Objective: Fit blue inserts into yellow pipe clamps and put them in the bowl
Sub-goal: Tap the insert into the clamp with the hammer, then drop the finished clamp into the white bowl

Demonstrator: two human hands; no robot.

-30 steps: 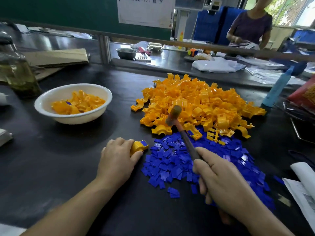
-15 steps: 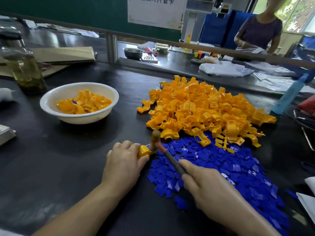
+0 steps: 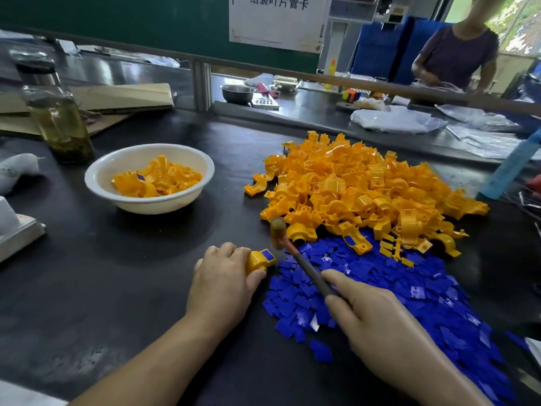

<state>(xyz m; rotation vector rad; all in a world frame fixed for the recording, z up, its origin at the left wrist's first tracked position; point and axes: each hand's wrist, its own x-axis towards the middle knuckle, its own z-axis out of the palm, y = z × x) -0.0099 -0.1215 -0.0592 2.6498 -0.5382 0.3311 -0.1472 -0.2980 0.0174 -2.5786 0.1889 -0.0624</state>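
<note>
The left hand (image 3: 222,285) curls over a yellow clamp (image 3: 259,260), pinning it down with its blue insert (image 3: 265,254) facing up at the hand's 1 o'clock. The right hand (image 3: 377,326) grips a hammer (image 3: 301,262), its handle running toward 11 o'clock and its head just past the insert; the bowl (image 3: 96,177) sits at 10 o'clock. A sign (image 3: 278,22) reads "组装叶片管卡".

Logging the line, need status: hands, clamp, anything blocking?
Left hand holds clamp on table, insert on top. Right hand grips mallet, head clear of insert. Bowl part filled. Nothing blocking.
</note>
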